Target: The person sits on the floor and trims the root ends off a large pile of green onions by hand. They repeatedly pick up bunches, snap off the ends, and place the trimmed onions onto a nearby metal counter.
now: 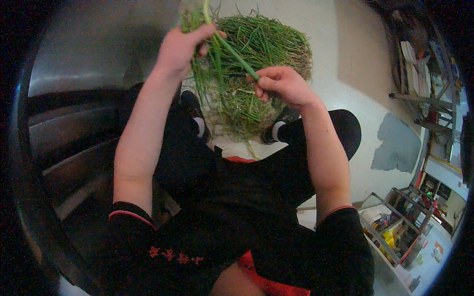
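My left hand (179, 50) is closed around some limp green leaves and a long green stalk (237, 55), which looks like a spring onion. The stalk's pale end runs out of the top of the view. With thumb and fingers, my right hand (283, 84) grips the lower green end of that same stalk. Beyond both hands lies a large pile of similar green stalks (263, 40), with thin roots or dry ends along its right side. A smaller, messier heap of loose leaves and pale scraps (246, 109) rests on the floor between my feet.
My dark shoes (192, 107) flank the scraps. Metal-looking furniture (85, 70) stands close on my left. To the right are a grey patch (398, 144) on the pale floor, a metal rack (385, 214) holding various goods, and a shelf (422, 98) further up.
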`<move>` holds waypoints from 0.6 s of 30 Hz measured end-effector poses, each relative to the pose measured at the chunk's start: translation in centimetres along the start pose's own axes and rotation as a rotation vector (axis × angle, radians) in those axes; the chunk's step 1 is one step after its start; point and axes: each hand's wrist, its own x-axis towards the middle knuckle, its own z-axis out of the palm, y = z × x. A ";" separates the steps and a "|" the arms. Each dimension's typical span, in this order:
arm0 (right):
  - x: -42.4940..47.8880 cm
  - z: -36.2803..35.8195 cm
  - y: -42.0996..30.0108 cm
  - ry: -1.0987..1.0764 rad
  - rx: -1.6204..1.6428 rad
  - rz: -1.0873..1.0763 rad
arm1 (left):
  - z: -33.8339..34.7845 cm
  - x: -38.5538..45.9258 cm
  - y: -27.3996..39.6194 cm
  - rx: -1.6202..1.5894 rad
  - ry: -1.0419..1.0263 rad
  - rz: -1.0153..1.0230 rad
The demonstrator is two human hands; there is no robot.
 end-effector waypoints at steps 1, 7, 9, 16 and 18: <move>0.0 -0.2 0.3 -0.013 0.019 0.010 | -1.0 0.5 0.3 -0.005 0.017 0.022; 0.5 -1.1 1.8 -0.019 0.034 0.162 | -5.7 2.1 0.4 -0.118 0.050 0.057; 0.4 -0.8 2.2 0.014 0.030 0.193 | -6.9 2.5 0.3 -0.121 0.033 0.087; 0.4 -0.1 1.8 0.029 0.262 0.262 | -7.2 2.6 -0.1 -0.134 0.125 0.108; 0.6 -0.2 2.2 0.001 0.207 0.217 | -7.4 2.4 0.7 -0.186 0.171 0.115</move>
